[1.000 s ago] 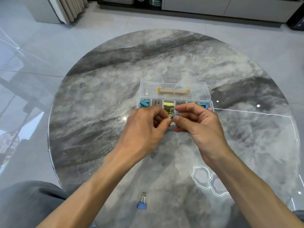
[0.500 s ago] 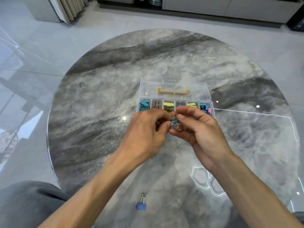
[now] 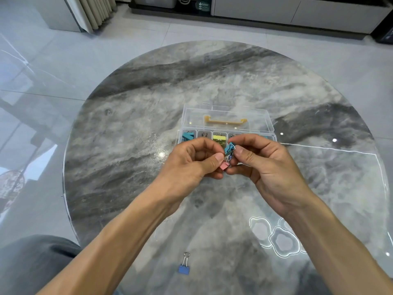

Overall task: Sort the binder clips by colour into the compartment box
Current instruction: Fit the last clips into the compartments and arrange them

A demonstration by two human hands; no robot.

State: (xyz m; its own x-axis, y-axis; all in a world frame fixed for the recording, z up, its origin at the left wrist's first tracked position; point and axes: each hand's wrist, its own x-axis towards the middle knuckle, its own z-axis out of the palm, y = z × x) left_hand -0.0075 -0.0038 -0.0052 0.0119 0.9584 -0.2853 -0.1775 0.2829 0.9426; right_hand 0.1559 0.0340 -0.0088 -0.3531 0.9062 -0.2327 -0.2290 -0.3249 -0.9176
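A clear compartment box (image 3: 228,116) lies open at the table's middle, lid tipped back, with teal (image 3: 188,136) and yellow (image 3: 219,137) clips in its cells; its near half is hidden by my hands. Just in front of it my left hand (image 3: 191,165) pinches a pink binder clip (image 3: 224,166). My right hand (image 3: 265,167) pinches a teal binder clip (image 3: 230,148). The two clips' wire handles are tangled together between my fingertips. A blue binder clip (image 3: 184,268) lies alone near the table's front edge.
The round grey marble table (image 3: 138,135) has a glossy top with light reflections at the right front. A dark-clothed knee (image 3: 32,262) shows at the lower left. Tiled floor and low cabinets (image 3: 297,13) lie beyond.
Both hands drew slightly toward me from over the box. The pink clip now shows under my left thumb, and the teal clip sits higher at my right fingertips.
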